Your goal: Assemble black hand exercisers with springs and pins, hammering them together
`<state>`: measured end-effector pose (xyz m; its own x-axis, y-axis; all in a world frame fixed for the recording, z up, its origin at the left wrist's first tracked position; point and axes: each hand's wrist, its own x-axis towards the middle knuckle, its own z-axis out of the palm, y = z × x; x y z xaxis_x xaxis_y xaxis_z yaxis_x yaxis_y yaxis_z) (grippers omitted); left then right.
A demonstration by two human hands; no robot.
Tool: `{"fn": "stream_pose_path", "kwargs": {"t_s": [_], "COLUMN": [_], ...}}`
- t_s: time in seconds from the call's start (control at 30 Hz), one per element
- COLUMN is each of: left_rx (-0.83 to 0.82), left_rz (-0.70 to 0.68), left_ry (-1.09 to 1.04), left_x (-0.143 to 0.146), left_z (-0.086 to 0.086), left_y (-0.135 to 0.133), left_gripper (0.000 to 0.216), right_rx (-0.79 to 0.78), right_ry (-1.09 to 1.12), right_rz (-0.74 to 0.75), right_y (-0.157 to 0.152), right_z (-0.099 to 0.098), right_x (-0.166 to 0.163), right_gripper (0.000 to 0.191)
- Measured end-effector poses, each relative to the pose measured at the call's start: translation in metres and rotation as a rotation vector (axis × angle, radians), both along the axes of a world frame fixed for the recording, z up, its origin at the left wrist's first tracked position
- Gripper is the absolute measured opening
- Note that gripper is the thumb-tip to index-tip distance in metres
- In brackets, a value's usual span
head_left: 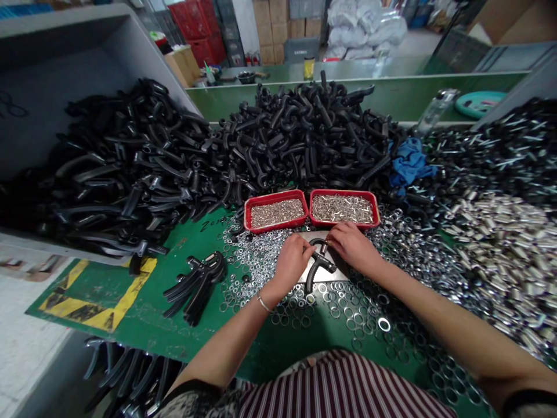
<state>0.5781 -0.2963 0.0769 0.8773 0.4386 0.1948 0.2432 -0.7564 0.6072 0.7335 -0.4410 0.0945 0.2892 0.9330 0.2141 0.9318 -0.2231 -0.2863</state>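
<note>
Black plastic handles [130,162] lie heaped across the upper left and centre of the frame, and silver metal sleeves [491,244] bank up at the right. Both heaps slope onto the green worktop [143,313], so a stray elbow could, I judge, send pieces sliding into the middle. Loose steel rings [348,296] carpet the centre, and two red trays [343,192] of small metal parts sit just above the hands; anything small that slips free would likely vanish among the rings. At centre frame the black handle [319,268] rests on the worktop between the hands. Its long axis runs from upper right to lower left, free end pointing at the lower edge. The left hand [292,262] has its grip closed round the handle's middle; if that slackens, the handle could twist. The right hand [353,247] has its grip pinched nearly shut at the handle's upper end; whether a tiny part sits between the fingertips I cannot tell
</note>
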Motion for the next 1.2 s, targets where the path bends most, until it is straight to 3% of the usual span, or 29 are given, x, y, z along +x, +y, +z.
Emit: {"fn": "stream_pose_path", "kwargs": {"t_s": [0.17, 0.27, 0.37, 0.47, 0.7, 0.9, 1.03, 1.2], "left_rx": [0.170, 0.346, 0.514, 0.579, 0.532, 0.375, 0.343, 0.274], "left_rz": [-0.089, -0.193, -0.350, -0.433, -0.265, -0.247, -0.247, -0.253], "left_ry": [0.057, 0.115, 0.169, 0.190, 0.173, 0.128, 0.111, 0.058], "left_x": [-0.003, 0.003, 0.012, 0.013, -0.024, -0.026, -0.016, -0.017], "left_z": [0.004, 0.007, 0.012, 0.016, 0.007, 0.004, 0.004, -0.002], "left_y": [-0.001, 0.002, 0.005, -0.001, -0.037, -0.029, -0.023, -0.021], "left_gripper": [0.018, 0.019, 0.021, 0.021, 0.035, 0.042, 0.041, 0.039], "right_rx": [-0.080, -0.179, -0.238, -0.252, -0.190, 0.017, -0.131, -0.187], "right_ry": [-0.059, -0.135, -0.206, -0.247, -0.208, -0.027, 0.238, 0.342], "right_rz": [-0.212, -0.256, -0.273, -0.283, -0.227, -0.269, -0.272, -0.281], "right_y": [-0.051, -0.082, -0.094, -0.091, -0.092, -0.099, -0.098, -0.092], "right_z": [-0.001, -0.006, -0.006, -0.005, -0.013, 0.006, 0.022, 0.017], "right_x": [-0.003, -0.008, -0.013, -0.015, -0.013, -0.005, -0.004, -0.005], "right_gripper": [0.016, 0.024, 0.029, 0.033, 0.031, 0.019, 0.021, 0.026]}}
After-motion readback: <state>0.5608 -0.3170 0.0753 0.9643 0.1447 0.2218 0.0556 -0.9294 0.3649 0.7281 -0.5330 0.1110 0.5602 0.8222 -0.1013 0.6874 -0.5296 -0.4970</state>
